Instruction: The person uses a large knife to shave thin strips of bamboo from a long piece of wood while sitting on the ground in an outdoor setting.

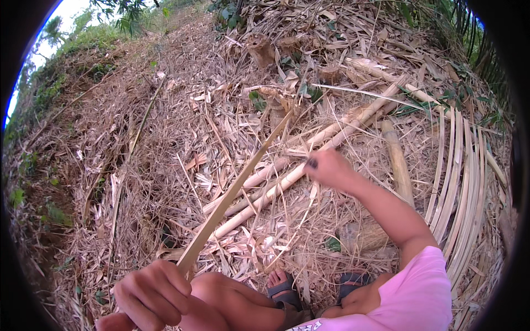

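Observation:
My left hand (152, 295) is closed round the near end of a long, flat bamboo strip (221, 209). The strip slants up and to the right, narrowing to a point near a cut stump. Out in front, my right hand (333, 170) is closed, with a small dark patch showing at its left side; what it holds, if anything, I cannot make out. It is over or beside a long pale bamboo pole (276, 190) that lies diagonally on the ground. Whether the hand touches the pole is unclear.
Several pale split strips (458, 182) lie in a curved bundle at the right. A short log (361, 237) and a thicker bamboo piece (396, 160) rest near my right arm. Cut stumps (260, 49) stand ahead. Dry leaves and shavings cover the sloping ground around my sandalled feet.

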The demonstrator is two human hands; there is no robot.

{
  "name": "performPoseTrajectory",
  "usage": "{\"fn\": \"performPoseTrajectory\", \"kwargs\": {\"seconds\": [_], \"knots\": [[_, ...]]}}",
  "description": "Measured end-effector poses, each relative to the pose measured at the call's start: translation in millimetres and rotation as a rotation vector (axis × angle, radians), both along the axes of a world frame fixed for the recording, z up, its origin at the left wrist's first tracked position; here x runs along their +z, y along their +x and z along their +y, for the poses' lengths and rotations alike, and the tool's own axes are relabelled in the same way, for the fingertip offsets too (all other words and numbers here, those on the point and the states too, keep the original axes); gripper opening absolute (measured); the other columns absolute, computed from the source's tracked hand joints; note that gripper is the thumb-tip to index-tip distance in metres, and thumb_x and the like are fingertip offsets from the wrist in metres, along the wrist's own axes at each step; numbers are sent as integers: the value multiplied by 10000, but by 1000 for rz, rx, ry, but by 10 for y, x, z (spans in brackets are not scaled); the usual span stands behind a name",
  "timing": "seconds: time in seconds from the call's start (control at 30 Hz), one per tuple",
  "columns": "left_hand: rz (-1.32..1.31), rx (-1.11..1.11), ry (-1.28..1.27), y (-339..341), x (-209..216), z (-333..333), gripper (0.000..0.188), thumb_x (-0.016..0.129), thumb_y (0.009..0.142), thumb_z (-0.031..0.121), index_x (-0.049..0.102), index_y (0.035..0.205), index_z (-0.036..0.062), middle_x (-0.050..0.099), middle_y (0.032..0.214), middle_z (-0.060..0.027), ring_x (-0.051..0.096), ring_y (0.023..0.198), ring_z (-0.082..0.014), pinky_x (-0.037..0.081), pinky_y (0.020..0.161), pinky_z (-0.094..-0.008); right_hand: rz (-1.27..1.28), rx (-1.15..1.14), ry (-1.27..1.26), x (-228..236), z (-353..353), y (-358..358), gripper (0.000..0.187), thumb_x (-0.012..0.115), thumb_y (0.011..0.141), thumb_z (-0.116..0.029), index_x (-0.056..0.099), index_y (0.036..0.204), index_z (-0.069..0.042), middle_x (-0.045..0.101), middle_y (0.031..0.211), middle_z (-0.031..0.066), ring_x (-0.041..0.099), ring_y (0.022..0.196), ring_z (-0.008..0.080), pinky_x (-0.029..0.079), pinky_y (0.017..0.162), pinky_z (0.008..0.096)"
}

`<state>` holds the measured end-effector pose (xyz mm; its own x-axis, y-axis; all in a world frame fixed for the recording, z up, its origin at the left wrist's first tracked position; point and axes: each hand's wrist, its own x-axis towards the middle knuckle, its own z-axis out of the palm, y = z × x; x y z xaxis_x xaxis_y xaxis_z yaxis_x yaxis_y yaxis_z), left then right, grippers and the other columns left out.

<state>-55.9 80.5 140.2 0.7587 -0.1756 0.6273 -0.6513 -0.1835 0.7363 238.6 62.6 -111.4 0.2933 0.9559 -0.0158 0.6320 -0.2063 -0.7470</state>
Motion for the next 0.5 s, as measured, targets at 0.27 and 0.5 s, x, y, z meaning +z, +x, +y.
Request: {"fn": "performPoseTrajectory", "kwargs": {"seconds": [0.27, 0.5], "knots": [[-95, 95, -59, -111, -58, 16, 700, 193, 1043, 458, 364, 427, 173, 374, 362, 28, 357, 274, -83, 226, 305, -201, -36, 117, -81, 257, 97, -91, 337, 654, 819, -313, 678, 925, 6, 679, 878, 215, 674, 806, 350, 538, 746, 446], [-26, 66, -18, 5, 5, -17, 680, 209, 1042, 457, 351, 439, 178, 370, 367, 36, 358, 276, -75, 236, 308, -198, -28, -207, -289, -438, 470, 462, 328, 630, 864, -296, 674, 997, 0, 689, 980, 199, 677, 895, 326, 531, 805, 429]]}}
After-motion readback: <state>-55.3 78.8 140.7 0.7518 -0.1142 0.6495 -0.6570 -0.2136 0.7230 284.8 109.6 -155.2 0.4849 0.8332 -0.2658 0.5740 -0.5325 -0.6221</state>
